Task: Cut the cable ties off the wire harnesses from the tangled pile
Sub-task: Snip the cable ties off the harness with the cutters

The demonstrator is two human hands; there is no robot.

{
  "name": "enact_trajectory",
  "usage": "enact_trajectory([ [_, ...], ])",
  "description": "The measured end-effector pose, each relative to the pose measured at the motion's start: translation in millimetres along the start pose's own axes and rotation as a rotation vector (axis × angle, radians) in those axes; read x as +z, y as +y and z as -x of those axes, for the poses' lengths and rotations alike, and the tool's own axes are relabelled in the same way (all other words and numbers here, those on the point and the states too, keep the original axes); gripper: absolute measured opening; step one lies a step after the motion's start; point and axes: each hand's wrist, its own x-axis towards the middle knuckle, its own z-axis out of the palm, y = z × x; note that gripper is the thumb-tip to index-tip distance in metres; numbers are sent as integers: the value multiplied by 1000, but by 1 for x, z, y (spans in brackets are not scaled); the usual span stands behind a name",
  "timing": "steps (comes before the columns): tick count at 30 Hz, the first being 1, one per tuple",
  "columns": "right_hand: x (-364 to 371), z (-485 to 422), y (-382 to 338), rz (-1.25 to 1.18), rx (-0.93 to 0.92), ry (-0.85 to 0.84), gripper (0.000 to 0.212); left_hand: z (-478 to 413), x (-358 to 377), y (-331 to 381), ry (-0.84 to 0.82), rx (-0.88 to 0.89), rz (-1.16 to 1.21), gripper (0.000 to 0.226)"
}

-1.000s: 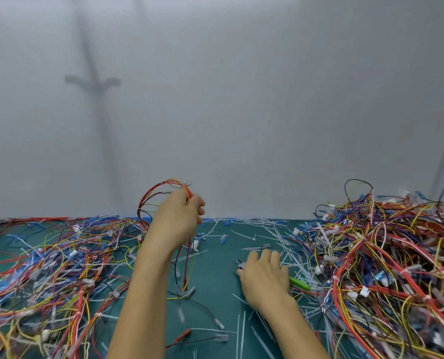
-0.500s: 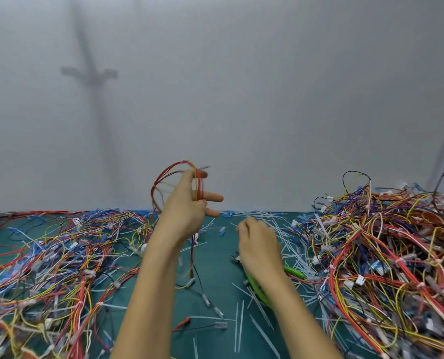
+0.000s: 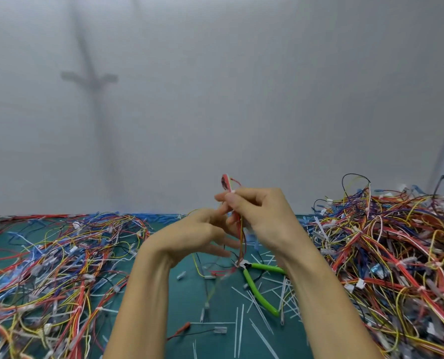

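Aloft, blurred harness (image 3: pixel 226 183) in pinch of right hand (image 3: pixel 265 218); grip of left hand (image 3: pixel 197 231) indistinct.

Left pile (image 3: pixel 60 260), right pile (image 3: pixel 386 255); mat (image 3: pixel 179 307) between.

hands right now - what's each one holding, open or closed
Left hand: open, fingers spread beside the wire harness; contact unclear.
Right hand: closed, pinching the wire harness near its top.

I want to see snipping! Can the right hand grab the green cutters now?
Not quite yet, probably: the right hand pinches the wire harness. Once it lets go, the green cutters lie mostly uncovered on the mat just below it.
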Motion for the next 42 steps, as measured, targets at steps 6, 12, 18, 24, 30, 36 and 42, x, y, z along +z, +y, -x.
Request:
enact_trajectory([
  [6, -5, 2, 7, 303, 6, -381, 11, -6, -14, 2, 408, 10, 822, 49],
  [12, -16, 3, 16, 555, 173, -520, 21, -10, -5, 6, 459, 100, 729, 27],
  [18, -45, 5, 9, 347, 228, -340, 43, -3, -11, 3, 462, 172, 722, 40],
  [24, -23, -7, 7, 89, 57, 228, 38, -3, -6, 3, 323, 252, 364, 44],
  [30, -8, -7, 7, -164, 31, 223, 7, -5, 5, 11, 155, 227, -177, 42],
  [36, -10, -5, 4, -225, -10, 214, 20, -2, 1, 14, 86, 115, -349, 15],
  [42, -14, -4, 0, -214, -48, 163, 28, 12, -9, 19, 252, 126, -56, 29],
])
